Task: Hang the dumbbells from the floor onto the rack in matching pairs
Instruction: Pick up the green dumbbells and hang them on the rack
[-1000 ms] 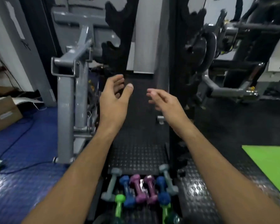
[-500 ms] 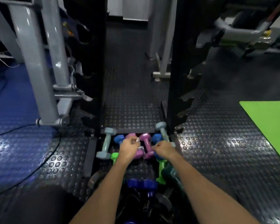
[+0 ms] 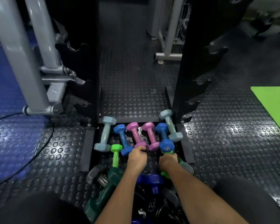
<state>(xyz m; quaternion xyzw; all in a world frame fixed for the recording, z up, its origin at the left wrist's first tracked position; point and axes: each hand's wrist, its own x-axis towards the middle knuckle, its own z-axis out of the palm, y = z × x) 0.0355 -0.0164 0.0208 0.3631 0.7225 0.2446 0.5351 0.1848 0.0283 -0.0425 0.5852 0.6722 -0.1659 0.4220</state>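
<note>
The left hand [image 3: 137,156] was curled at the near end of one pink dumbbell [image 3: 135,135], seemingly gripping it. The right hand [image 3: 167,160] clenched a green dumbbell [image 3: 165,173]; a second green dumbbell [image 3: 116,155] lay left of the left hand. Beyond lay two pink, two blue [image 3: 123,139], two grey dumbbells [image 3: 105,134], with black rack [image 3: 191,62] uprights farther off.

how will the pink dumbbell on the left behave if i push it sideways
The left pink dumbbell probably won't roll far: its heads look flat-sided. Its smooth, shiny coating may be slick. The blue dumbbell close beside it would likely get nudged.
</note>
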